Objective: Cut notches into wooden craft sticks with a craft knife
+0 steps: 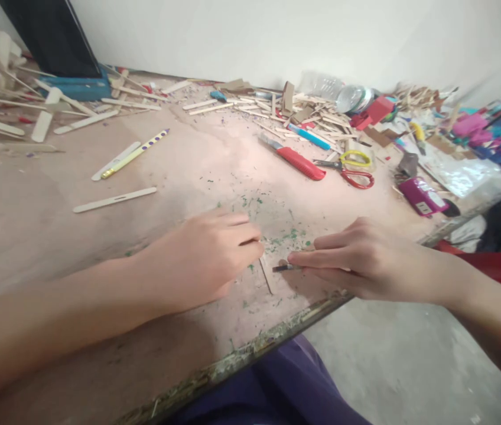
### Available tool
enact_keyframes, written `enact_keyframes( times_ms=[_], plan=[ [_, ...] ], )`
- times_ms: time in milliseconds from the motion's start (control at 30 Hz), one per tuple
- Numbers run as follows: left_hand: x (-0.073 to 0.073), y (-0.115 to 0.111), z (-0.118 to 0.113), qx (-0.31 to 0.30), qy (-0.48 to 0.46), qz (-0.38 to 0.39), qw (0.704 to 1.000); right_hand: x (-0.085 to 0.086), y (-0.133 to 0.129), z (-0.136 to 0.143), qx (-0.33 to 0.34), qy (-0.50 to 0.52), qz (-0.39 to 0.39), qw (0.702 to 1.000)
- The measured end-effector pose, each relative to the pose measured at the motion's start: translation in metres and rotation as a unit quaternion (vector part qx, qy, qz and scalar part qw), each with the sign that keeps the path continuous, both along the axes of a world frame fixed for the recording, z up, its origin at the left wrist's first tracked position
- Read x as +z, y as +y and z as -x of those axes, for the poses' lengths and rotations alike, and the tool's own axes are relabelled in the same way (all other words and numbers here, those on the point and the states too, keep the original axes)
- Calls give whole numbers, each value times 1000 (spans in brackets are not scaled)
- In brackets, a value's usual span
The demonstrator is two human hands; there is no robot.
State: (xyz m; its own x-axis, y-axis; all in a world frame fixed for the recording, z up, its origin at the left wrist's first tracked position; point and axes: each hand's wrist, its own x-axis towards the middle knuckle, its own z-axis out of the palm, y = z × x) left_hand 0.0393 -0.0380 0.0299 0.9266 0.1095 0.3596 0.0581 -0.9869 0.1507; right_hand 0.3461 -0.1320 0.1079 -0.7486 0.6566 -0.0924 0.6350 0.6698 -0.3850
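Observation:
My left hand (212,257) rests on the table with its fingers curled. Its fingertips press down on a thin strip of wooden craft stick (267,276), whose free end points toward the table's front edge. Just right of the strip, my right hand (350,257) pinches a small dark metal blade (285,267), mostly covered by the fingers. The blade's tip is close to the strip, and a narrow gap appears between them. Green specks (292,239) are scattered around both hands.
A red utility knife (301,163), scissors (357,169) and a magenta box (423,196) lie to the right. Whole craft sticks (115,199) and a dotted pencil (137,152) lie to the left. Piled sticks, a bottle (354,97) and a dark panel (53,38) line the wall.

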Motion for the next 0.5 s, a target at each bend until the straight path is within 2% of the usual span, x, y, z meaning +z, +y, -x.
enact_keyframes(
  times_ms=[200,267,400,500],
  plan=[
    [4,-14,-5,42,-30,-3,999,-3,-2,-4,-6,2,-40,999],
    [4,-17,-6,38,-27,-8,999,-4,4,-5,-15,15,-33,999],
    [4,-19,-7,45,-29,31,998,-7,18,-4,-44,21,20,999],
    [4,-19,-6,35,-25,32,999,-6,28,-4,-84,31,18,996]
  ],
)
